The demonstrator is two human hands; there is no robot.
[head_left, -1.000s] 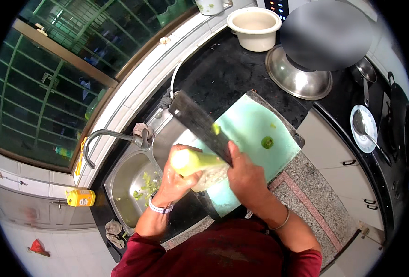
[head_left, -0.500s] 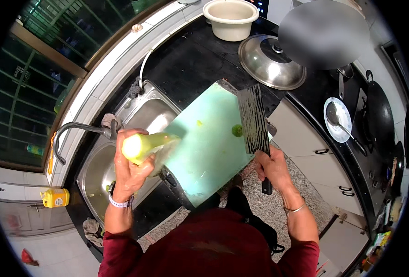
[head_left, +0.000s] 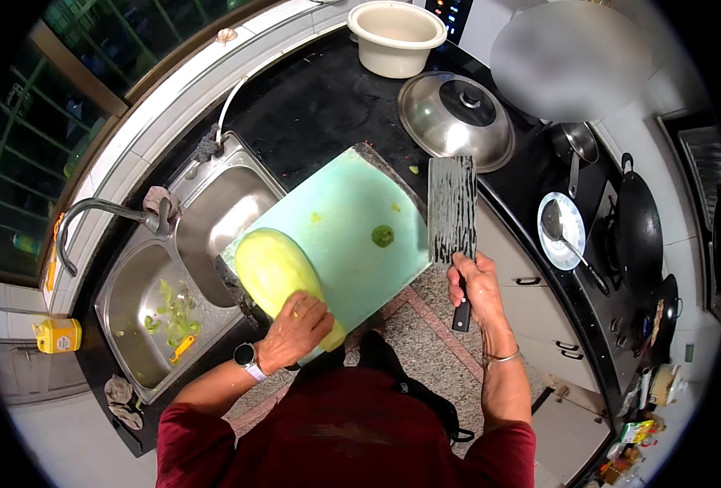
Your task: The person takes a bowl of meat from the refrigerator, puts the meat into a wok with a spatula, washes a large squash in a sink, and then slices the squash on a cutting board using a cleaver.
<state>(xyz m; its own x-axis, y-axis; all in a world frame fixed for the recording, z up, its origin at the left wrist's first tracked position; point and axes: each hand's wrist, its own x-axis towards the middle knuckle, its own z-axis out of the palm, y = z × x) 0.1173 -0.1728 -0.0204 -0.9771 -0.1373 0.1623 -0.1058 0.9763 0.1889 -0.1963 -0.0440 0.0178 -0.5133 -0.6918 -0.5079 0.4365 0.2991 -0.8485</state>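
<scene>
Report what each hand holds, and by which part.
The right hand grips a cleaver by its black handle; the left hand rests on the near end of a gourd, grip unclear.

Kitchen, with double sink (head_left: 226,213), wok (head_left: 638,224), cutting board (head_left: 340,244).

My left hand (head_left: 294,332): back up, fingers (head_left: 315,314) lightly bent, close together.
My left forearm (head_left: 221,389): behind those fingers, angled out leftward.
My right hand (head_left: 481,286): fingers curled into a grip.
My right forearm (head_left: 507,389): behind these fingers, slightly rightward.
</scene>
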